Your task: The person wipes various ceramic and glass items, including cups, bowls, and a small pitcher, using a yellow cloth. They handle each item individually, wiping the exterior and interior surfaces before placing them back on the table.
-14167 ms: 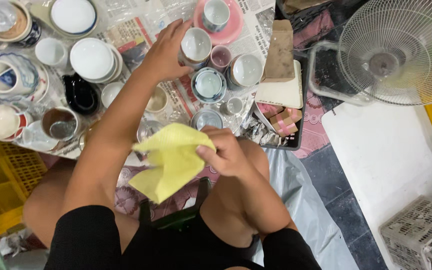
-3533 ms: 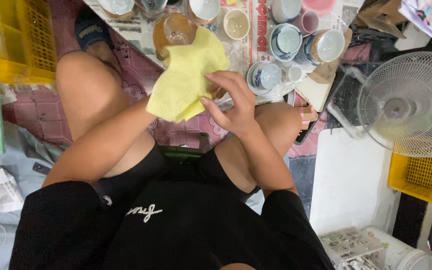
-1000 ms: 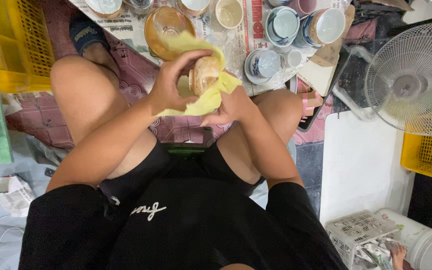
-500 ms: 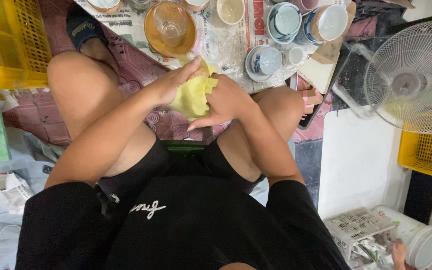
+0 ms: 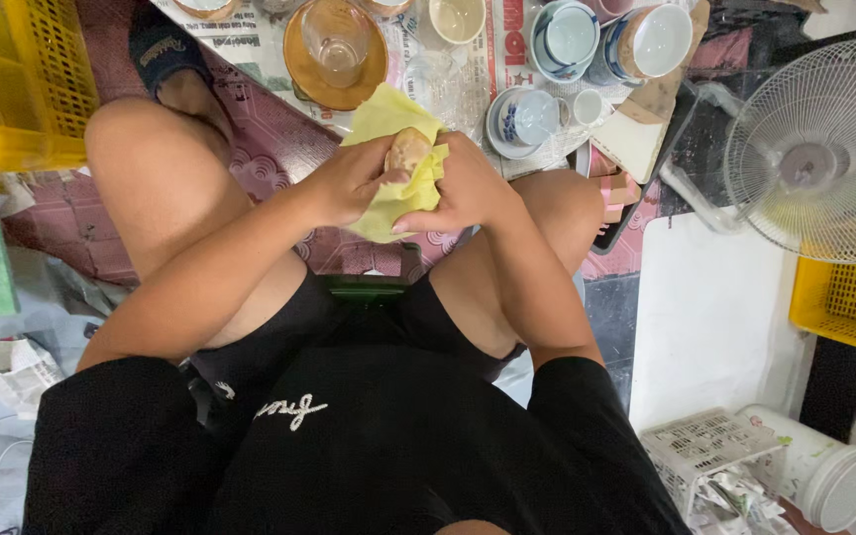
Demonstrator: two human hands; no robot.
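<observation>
Both hands close around a small tan ceramic cup wrapped in a soft yellow cloth: left hand pinching its rim, right hand cupping underneath, above the knees. Light, brittle (probably slick), so it is best held by its cloth-padded body. A glass on an amber saucer stands beyond.

The yellow cloth hid most of a small tan piece, so its kind stayed unclear. Cups at the newspaper's far edge were cut off.

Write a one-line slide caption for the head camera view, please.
Seated person's left hand and right hand wrap a yellow cloth around a small brownish cup.
</observation>
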